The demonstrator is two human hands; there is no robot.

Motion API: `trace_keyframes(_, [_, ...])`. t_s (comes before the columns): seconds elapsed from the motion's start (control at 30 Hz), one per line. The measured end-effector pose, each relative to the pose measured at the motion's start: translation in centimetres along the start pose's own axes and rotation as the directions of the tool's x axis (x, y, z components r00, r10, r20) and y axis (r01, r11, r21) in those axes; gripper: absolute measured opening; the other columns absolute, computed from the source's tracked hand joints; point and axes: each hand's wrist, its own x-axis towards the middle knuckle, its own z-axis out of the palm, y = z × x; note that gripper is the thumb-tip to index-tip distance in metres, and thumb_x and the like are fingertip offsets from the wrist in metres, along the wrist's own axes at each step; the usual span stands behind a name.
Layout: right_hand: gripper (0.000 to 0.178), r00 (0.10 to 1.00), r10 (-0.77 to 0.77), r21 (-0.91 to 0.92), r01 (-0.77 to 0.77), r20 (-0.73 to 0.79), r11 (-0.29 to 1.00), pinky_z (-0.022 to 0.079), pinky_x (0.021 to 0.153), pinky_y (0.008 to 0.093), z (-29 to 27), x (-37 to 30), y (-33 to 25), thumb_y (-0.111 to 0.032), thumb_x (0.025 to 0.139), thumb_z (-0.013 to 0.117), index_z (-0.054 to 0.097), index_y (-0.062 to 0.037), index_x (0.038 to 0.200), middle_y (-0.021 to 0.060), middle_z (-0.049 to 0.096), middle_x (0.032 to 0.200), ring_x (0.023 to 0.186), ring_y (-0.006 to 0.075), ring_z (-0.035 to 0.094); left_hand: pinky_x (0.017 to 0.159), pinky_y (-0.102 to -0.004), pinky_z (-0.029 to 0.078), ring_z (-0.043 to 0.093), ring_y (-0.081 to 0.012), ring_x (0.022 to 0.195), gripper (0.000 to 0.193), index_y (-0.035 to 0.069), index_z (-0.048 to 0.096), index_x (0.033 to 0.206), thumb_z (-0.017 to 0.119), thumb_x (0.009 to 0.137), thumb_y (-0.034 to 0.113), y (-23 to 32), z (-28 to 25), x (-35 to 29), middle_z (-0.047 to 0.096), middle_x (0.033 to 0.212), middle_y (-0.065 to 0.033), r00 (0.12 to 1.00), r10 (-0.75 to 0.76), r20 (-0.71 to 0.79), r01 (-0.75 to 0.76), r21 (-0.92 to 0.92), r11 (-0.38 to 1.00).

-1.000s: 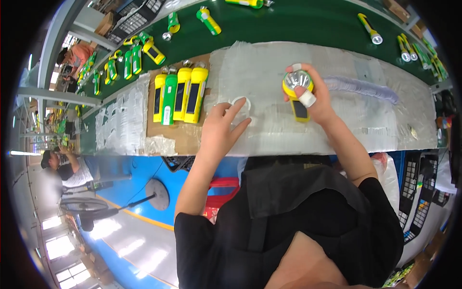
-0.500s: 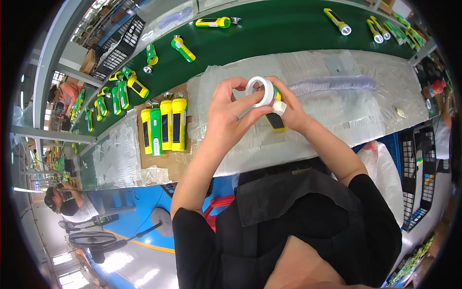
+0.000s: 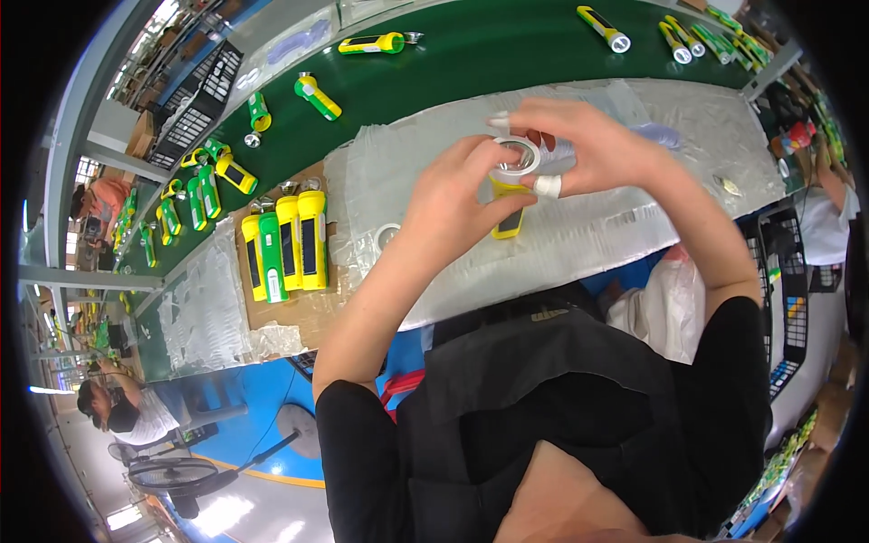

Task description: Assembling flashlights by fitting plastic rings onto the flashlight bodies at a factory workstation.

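A yellow flashlight with a dark panel stands with its head toward me, over the wrapped bench. At its head end is a white ring, with something shiny or clear inside. My left hand closes on the flashlight from the left, its fingers at the ring and its thumb lower down. My right hand curves around the other side with fingers apart, white covers on its thumb and one fingertip. The thumb is close to the ring; contact is unclear. Another white ring lies on the bench, partly behind my left wrist.
Several yellow and green flashlights lie in a row on cardboard at left. Beyond the bench, more flashlights are scattered along a green belt. A white sack and a black crate stand at right. Other people work at left and right.
The white ring has gone from being held up in my left fingers to the flashlight's head. My right hand has loosened and spread. My view has shifted slightly to the right.
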Motion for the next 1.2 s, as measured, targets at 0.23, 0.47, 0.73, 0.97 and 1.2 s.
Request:
trace_keyframes(0.23, [0.030, 0.898, 0.088, -0.192, -0.004, 0.431, 0.981, 0.046, 0.063, 0.0362, -3.2, 2.4, -0.9, -0.009, 0.072, 0.072, 0.057, -0.0012, 0.098, 0.0089, 0.055, 0.087, 0.074, 0.0234, 0.056, 0.066, -0.0394, 0.051, 0.064, -0.0307, 0.079, 0.037, 0.012, 0.061, 0.101, 0.083, 0.072, 0.020, 0.0, 1.5, 0.5, 0.066, 0.089, -0.0098, 0.999, -0.031, -0.023, 0.027, -0.144, 0.989])
trace_keyframes(0.47, [0.028, 0.892, 0.300, -0.200, -0.243, 0.338, 0.949, 0.045, 0.056, 0.0350, -2.6, 2.2, -1.4, -0.006, 0.069, 0.072, 0.054, 0.0003, 0.089, 0.0099, 0.056, 0.074, 0.064, 0.0226, 0.056, 0.068, -0.0329, 0.052, 0.067, -0.0241, 0.088, 0.036, 0.009, 0.064, 0.102, 0.084, 0.073, 0.016, 0.1, 1.8, 0.7, 0.071, 0.102, -0.0059, 1.000, -0.024, 0.006, 0.024, -0.076, 0.997])
trace_keyframes(0.73, [0.041, 0.803, 0.583, -0.260, -0.541, 0.122, 0.800, 0.043, 0.055, 0.0340, -1.2, 2.6, -2.5, -0.025, 0.067, 0.081, 0.054, -0.0001, 0.085, 0.0096, 0.057, 0.073, 0.064, 0.0228, 0.057, 0.058, -0.0390, 0.048, 0.061, -0.0274, 0.069, 0.036, 0.013, 0.064, 0.097, 0.085, 0.068, 0.021, -0.2, 2.5, 0.5, 0.060, 0.076, -0.0076, 0.989, 0.011, -0.147, -0.018, -0.050, 0.999])
trace_keyframes(0.97, [0.034, 0.963, 0.050, -0.156, -0.009, 0.265, 0.988, 0.045, 0.057, 0.0394, -2.3, 1.9, -0.9, -0.024, 0.068, 0.073, 0.056, 0.0011, 0.085, 0.0116, 0.058, 0.073, 0.064, 0.0276, 0.057, 0.057, -0.0385, 0.048, 0.060, -0.0262, 0.066, 0.037, 0.014, 0.066, 0.098, 0.085, 0.067, 0.022, 0.1, 2.8, 0.2, 0.058, 0.074, -0.0068, 0.977, 0.110, -0.184, -0.110, 0.009, 0.994])
trace_keyframes(1.2, [0.040, 0.756, 0.622, -0.671, -0.353, 0.206, 0.652, 0.048, 0.062, 0.0394, -1.6, 3.3, -4.2, -0.035, 0.073, 0.072, 0.061, 0.0014, 0.085, 0.0144, 0.063, 0.076, 0.073, 0.0308, 0.063, 0.058, -0.0379, 0.049, 0.061, -0.0256, 0.067, 0.038, 0.016, 0.067, 0.099, 0.086, 0.066, 0.021, 0.4, 2.9, 0.4, 0.058, 0.074, -0.0059, 0.976, 0.008, -0.218, -0.010, -0.007, 1.000])
